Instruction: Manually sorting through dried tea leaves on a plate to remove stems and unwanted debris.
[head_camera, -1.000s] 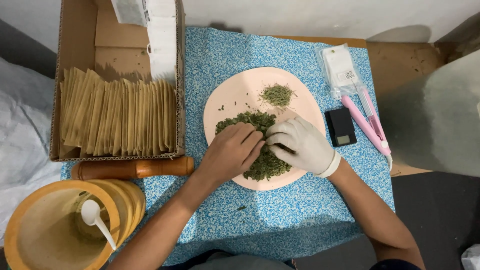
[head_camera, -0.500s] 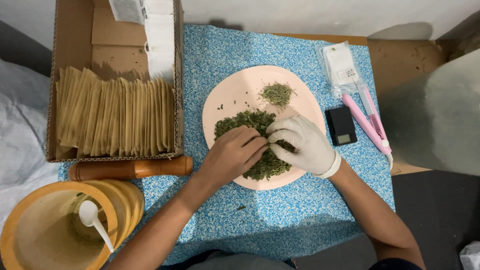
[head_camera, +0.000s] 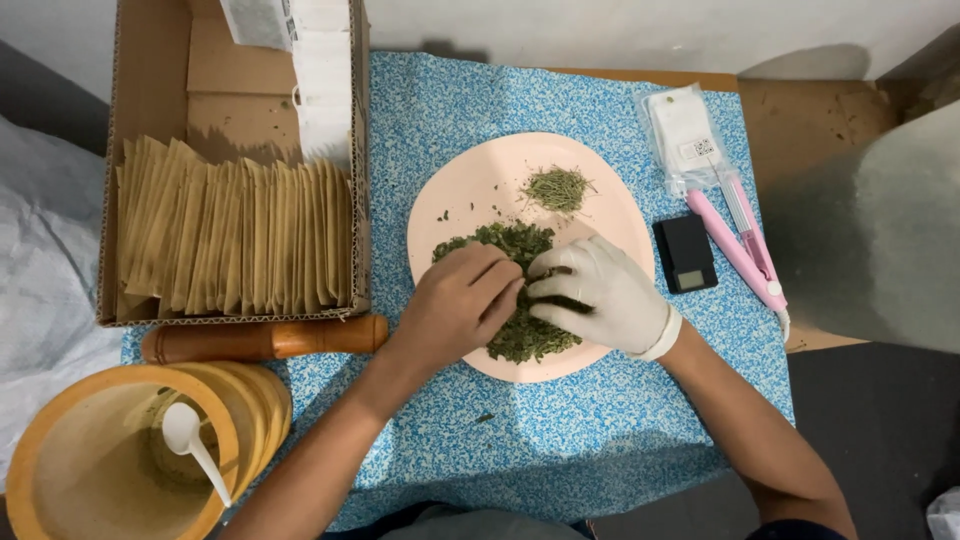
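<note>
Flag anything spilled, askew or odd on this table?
Minor only: a few green leaf flecks lie off the pink plate on the blue cloth, near the left forearm. Only the right hand is gloved; the left hand is bare. Both work in the leaf pile. Nothing looks damaged.

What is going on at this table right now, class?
A person is working with both hands in a heap of dried green leaves on a round pink plate. The bare left hand and the white-gloved right hand meet over the heap, fingers curled into the leaves. A smaller pile of thin stems lies apart at the plate's far side. A cardboard box of brown paper sachets sits to the left, a small black scale to the right.
</note>
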